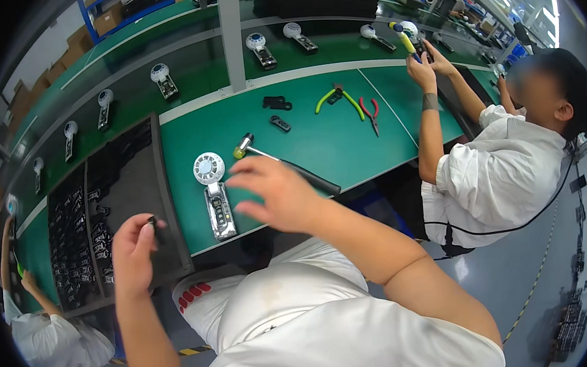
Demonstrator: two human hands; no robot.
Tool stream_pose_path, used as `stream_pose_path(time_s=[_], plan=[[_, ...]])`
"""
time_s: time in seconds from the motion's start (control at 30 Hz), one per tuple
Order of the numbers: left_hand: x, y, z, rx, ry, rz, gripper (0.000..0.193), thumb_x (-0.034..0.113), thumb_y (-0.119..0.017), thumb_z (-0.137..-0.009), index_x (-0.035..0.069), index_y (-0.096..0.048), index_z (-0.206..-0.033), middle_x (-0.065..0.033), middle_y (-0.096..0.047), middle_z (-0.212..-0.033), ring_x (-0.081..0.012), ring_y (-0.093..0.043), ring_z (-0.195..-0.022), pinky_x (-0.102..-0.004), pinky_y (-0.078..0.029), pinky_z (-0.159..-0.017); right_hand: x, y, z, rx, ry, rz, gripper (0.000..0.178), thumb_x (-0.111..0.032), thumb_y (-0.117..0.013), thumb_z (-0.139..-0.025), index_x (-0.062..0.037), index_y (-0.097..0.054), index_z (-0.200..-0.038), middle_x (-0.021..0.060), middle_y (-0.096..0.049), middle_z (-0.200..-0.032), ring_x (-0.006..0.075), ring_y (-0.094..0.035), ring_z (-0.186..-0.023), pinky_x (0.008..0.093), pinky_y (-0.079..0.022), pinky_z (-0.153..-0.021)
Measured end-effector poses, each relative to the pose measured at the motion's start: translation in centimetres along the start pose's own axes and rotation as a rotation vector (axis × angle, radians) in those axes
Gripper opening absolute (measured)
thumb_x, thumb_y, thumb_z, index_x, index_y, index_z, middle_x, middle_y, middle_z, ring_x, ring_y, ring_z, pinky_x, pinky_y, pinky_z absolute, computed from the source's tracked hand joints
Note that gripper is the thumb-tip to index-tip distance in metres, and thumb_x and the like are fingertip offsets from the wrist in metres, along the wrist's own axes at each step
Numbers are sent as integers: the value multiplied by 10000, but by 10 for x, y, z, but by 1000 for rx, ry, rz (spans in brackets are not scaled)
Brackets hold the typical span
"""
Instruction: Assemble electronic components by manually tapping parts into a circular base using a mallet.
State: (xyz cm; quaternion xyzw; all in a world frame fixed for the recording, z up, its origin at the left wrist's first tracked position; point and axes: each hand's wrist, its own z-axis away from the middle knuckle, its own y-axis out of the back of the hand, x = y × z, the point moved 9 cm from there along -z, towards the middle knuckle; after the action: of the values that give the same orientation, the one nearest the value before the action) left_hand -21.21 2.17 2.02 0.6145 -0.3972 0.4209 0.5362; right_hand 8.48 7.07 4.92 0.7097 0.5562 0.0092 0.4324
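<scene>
My left hand (133, 255), over the right part of the dark tray, pinches a small black part (152, 223) between thumb and fingers. Directly in front of me on the green table lies a white device with a round slotted head (209, 168), like a handheld fan; its long body shows bare electronics (220, 210). Just right of it hovers my right hand (274, 195), fingers spread and holding nothing. Past that hand lies a mallet (243, 146) with a yellow-and-silver head, its black handle reaching right toward the table's front edge.
The dark tray (163, 187) holds many small black parts. Farther right lie green-handled pliers (338, 99), red-handled pliers (371, 114) and black pieces (279, 123). Behind a metal post (232, 43), similar devices (163, 81) line the conveyor. A co-worker (492, 161) at right holds a yellow mallet.
</scene>
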Motion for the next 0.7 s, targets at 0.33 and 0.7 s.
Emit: stream_pose_path(time_s=[0.33,0.7], plan=[[6,-113,2,-411,59,1053,309,199,-553,-1143,-60,-620,-1297,-136,-726,-1134,-156,-700,-923,-275,-597,-812,-46,-29,-3,48,226,-266,441,-121,-897,-744,-85,-736,-1153,98,-692,-1410,330,-656,-1234,433,-516,-1093],[-9,-126,-1,-414,132,979,420,201,-623,-1111,-34,-587,-1458,-157,-692,-1324,-232,-651,-1179,-366,-550,-1006,-41,-12,-8,6,161,-331,432,-51,-875,-755,-64,-743,-1167,126,-705,-1402,313,-665,-1198,411,-537,-1036]])
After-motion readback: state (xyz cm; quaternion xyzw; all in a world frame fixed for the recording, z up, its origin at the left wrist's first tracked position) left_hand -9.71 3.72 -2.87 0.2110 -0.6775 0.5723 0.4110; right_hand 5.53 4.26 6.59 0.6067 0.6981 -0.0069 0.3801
